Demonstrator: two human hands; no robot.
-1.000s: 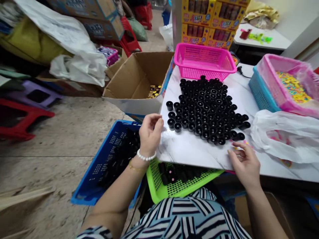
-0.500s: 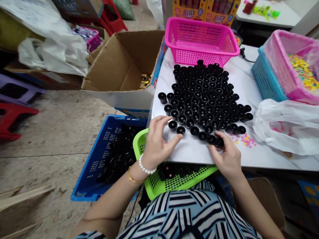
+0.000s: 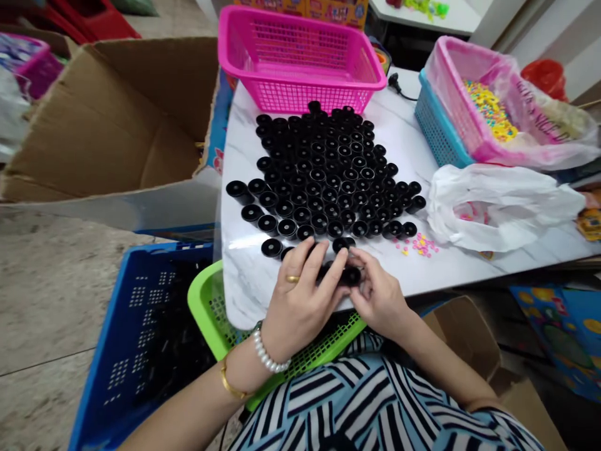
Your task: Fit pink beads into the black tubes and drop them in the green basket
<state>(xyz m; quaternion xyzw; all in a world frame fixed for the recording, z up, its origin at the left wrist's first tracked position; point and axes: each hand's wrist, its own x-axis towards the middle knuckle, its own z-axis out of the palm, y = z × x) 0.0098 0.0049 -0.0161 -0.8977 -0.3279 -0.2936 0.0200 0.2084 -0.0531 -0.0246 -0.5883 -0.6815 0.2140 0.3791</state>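
Presently, both hands meet near the front edge of the bench, over one black cup tipped on its side. The left hand has its fingers spread a little apart and bent down across the cup, thumb below. The right hand narrows its fingers and thumb about the cup's right end; whether either truly grips it, I cannot tell. More dark pieces sit under the left fingers (mostly hidden by them).

Behind lies a close-packed crowd of black cups, most upright, reaching from the bench's left edge back to a magenta basket at the far left corner. Small pink and yellow bits are scattered just right of the crowd, beside a white plastic bag. Toward the far right, a plastic-lined pink basket of yellow pieces rests on a blue basket; a black plug lies between these and the magenta one.

Under the near left corner is a green basket. Beyond the left edge stand an open cardboard box and a blue crate, with stained floor beside them.
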